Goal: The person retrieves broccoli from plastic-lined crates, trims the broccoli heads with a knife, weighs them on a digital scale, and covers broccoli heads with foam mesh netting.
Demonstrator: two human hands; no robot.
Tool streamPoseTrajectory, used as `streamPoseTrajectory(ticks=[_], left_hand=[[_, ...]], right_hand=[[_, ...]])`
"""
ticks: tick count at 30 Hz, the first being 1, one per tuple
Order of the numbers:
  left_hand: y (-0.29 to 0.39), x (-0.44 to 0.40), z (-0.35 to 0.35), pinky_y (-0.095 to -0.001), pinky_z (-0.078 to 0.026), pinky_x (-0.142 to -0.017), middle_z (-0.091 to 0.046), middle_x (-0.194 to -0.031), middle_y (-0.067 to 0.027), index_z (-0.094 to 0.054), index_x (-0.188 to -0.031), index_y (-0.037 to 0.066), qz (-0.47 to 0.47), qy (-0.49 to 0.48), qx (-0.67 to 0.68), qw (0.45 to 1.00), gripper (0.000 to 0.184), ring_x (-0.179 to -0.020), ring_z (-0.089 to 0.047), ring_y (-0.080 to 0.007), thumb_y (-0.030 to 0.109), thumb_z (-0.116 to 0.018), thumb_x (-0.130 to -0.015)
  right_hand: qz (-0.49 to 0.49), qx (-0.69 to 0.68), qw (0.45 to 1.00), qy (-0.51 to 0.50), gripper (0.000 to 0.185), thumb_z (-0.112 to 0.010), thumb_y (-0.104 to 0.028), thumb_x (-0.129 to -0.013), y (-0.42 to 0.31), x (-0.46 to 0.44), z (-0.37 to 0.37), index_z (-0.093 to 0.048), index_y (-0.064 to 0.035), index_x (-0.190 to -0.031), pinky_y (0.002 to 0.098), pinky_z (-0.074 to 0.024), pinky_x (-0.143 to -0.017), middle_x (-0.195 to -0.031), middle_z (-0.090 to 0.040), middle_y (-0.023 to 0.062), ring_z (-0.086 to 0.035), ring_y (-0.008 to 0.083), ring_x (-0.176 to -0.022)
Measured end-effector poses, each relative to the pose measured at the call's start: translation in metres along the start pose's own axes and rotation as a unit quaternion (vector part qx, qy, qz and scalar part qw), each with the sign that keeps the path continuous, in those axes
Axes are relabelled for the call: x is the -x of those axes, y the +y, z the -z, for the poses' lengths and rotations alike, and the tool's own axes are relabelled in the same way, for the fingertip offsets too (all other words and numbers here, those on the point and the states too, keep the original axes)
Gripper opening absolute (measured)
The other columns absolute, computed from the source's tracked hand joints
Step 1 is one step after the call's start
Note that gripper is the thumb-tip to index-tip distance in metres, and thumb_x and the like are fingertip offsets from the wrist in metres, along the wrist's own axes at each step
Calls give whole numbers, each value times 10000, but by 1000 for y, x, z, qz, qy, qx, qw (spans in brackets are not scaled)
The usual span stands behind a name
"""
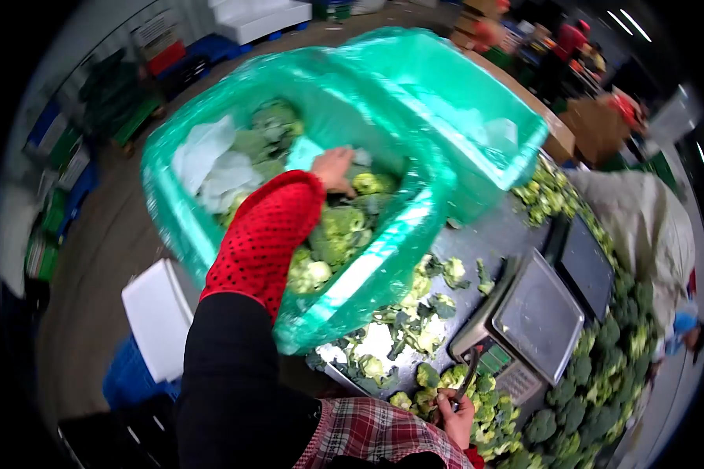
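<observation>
My left hand (334, 170), in a red dotted sleeve cover (267, 234), reaches into a bin lined with green plastic (168, 168). Its fingers are stretched over the broccoli (340, 233) inside, and I see nothing gripped in them. Crumpled white sheets (220, 168) lie on the bin's left side. Low in the view, my right hand (457, 418) is closed around a small knife (468, 374) with a dark, curved blade pointing up. Beneath and around that hand are broccoli pieces, beside a weighing scale (538, 314).
Behind the bin stands a second green-lined bin (477, 86). Trimmed florets (430, 336) litter the metal table (477, 242). A large broccoli heap (594, 391) runs along the right, near a pale sack (641, 219). White foam boxes (158, 316) stand at left; people work far back.
</observation>
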State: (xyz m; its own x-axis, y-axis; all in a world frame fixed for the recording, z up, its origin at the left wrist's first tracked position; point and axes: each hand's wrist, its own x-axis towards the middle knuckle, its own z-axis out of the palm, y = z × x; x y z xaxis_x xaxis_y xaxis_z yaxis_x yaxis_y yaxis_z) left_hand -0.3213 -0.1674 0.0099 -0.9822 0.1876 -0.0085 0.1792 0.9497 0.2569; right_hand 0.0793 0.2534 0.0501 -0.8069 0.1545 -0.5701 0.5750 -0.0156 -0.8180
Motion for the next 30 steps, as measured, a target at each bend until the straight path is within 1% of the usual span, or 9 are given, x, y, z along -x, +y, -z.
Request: streamPoseTrajectory(ticks=[3, 6, 12, 20, 26, 27, 28, 29, 30], left_hand=[[-19, -7, -12, -387, -499, -925, -556, -1270, -239, -322, -1433, -30, -27, 9, 273, 962, 1169, -1110, -591, -302, 289, -917, -479], [-66, -30, -57, -419, -484, -950, -594, -1201, -218, -379, -1395, -41, -93, 107, 181, 973, 1148, -1088, -593, -322, 251, -934, -434], [-16, -7, -1, -397, -443, -972, -589, -1168, -213, -450, -1292, -37, -3, 84, 214, 973, 912, -1083, -565, -353, 56, -810, -460], [8, -1, 39, -444, -407, -1002, -500, -1286, -234, -367, -1412, 72, 35, 177, 6, 984, 1022, -1192, -464, -397, 58, -795, -485], [7, 37, 164, -373, -390, -1037, -506, -1302, -147, -444, -1350, 3, -73, 290, 185, 936, 715, -1202, -488, -267, 130, -763, -722], [22, 56, 160, -366, -427, -989, -540, -1241, -143, -474, -1324, 16, -60, 275, 261, 923, 664, -1138, -528, -254, 152, -755, -737], [4, 65, 146, -368, -458, -935, -570, -1197, -148, -498, -1295, 10, 36, 137, 351, 926, 673, -1074, -570, -253, 196, -778, -713], [-9, 69, 123, -368, -473, -901, -590, -1150, -154, -498, -1296, -2, 58, 133, 204, 968, 760, -1019, -595, -261, 234, -824, -652], [-10, 76, 102, -354, -468, -912, -595, -1136, -167, -513, -1276, -14, 118, 41, 249, 960, 819, -1023, -593, -264, 265, -850, -584]], right_hand=[[-27, 44, 998, 26, 218, -664, -147, -910, 3, 9, 0, -642, 32, -1032, 245, -472, -551, -812, -691, 88, -580, 106, -583], [69, 100, 992, 24, 281, -679, -219, -904, 29, 7, 2, -647, 35, -1021, 275, -504, -686, -838, -693, 73, -630, 133, -739], [62, 53, 996, 39, 250, -665, -229, -903, 40, 12, 8, -655, -2, -1006, 301, -513, -688, -837, -688, 86, -646, 148, -750], [34, 39, 997, 58, 243, -668, -230, -896, 38, 17, 23, -656, -8, -995, 313, -514, -696, -789, -686, 70, -648, 139, -748], [56, 66, 996, 38, 272, -679, -229, -886, 26, -10, 9, -656, 19, -994, 315, -509, -700, -830, -688, 81, -638, 151, -740], [32, 80, 996, 29, 253, -681, -206, -884, 21, -14, 5, -655, 21, -994, 309, -507, -700, -841, -688, 83, -634, 146, -738], [8, 96, 995, 17, 235, -683, -182, -882, 16, -16, 2, -653, 23, -994, 303, -505, -700, -853, -688, 85, -630, 140, -737], [2, 50, 999, 0, 212, -679, -155, -882, 14, -16, -2, -652, 22, -995, 288, -500, -684, -857, -688, 86, -625, 128, -727], [-8, 3, 1000, -4, 189, -675, -128, -881, 18, -15, -2, -651, 21, -996, 272, -495, -668, -861, -689, 87, -621, 115, -718]])
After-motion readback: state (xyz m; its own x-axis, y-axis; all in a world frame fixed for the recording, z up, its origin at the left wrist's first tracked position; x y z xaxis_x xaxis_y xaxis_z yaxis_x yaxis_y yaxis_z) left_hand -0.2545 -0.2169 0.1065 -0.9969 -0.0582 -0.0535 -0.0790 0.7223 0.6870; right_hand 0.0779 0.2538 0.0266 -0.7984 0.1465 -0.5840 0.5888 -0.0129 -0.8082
